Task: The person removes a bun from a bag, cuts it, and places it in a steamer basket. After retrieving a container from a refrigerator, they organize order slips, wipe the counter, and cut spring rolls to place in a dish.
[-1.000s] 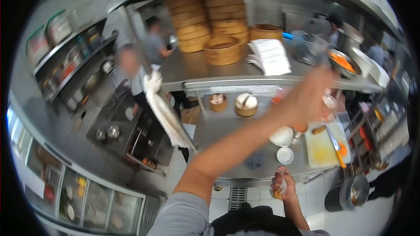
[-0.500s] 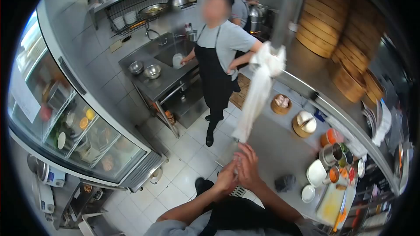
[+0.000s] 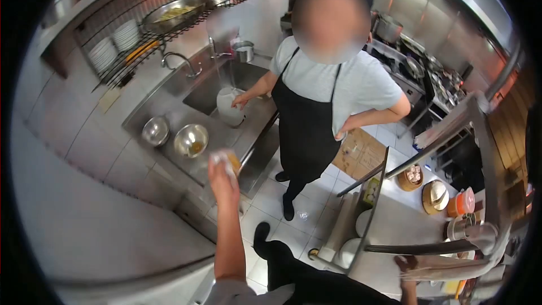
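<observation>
My left hand (image 3: 224, 183) is stretched out over the front edge of the steel sink counter (image 3: 228, 138), its fingers closed round something whitish and yellow, too blurred to name. Two metal bowls, one of them a shiny bowl (image 3: 191, 140), stand just beyond it. Low on the right, my right hand (image 3: 406, 266) is beside a pale cloth (image 3: 451, 271) at the metal rail; motion smears its fingers, and whether it touches the cloth is unclear.
A person in a black apron (image 3: 307, 118) stands at the sink, one hand on a white container (image 3: 227, 107) under the tap. Another person is partly hidden behind. A metal post (image 3: 485, 135) and rail border the right counter, with steamer baskets (image 3: 410, 178) on it. Floor tiles show between.
My hands were together in front of me; now they are far apart, the left at the sink counter, the right low at the rail. The view has come closer to the sink and person.
</observation>
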`<move>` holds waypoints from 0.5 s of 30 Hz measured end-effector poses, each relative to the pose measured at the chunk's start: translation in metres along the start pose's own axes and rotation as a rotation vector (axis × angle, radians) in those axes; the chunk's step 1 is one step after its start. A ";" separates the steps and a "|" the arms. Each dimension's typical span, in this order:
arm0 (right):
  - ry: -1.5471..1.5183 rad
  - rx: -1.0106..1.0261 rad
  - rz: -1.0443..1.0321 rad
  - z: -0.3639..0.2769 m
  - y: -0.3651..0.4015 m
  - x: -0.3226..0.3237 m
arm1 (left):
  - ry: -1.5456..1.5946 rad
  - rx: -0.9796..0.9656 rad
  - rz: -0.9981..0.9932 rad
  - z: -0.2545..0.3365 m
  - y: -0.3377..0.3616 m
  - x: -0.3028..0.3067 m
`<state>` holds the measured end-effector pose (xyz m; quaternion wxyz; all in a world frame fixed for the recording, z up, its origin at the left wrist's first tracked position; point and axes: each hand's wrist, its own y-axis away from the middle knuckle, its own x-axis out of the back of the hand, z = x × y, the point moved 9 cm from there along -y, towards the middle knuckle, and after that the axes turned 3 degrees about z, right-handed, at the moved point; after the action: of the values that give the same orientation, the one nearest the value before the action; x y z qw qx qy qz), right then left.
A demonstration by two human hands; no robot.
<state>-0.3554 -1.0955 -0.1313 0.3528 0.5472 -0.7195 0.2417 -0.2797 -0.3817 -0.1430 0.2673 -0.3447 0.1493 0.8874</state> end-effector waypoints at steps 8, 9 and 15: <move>-0.812 0.281 0.263 -0.004 0.006 0.073 | 0.160 0.222 -0.144 -0.093 -0.315 -0.139; -0.682 0.335 0.240 -0.001 0.008 0.073 | 0.143 0.237 -0.138 -0.103 -0.331 -0.155; -0.741 -0.197 0.731 0.038 0.037 0.094 | 0.221 0.372 -0.237 -0.211 -0.458 -0.250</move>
<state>-0.4140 -1.1708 -0.0809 0.0174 0.2738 -0.9590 0.0706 0.2516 -0.1972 -0.1585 0.4102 -0.3997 0.2971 0.7639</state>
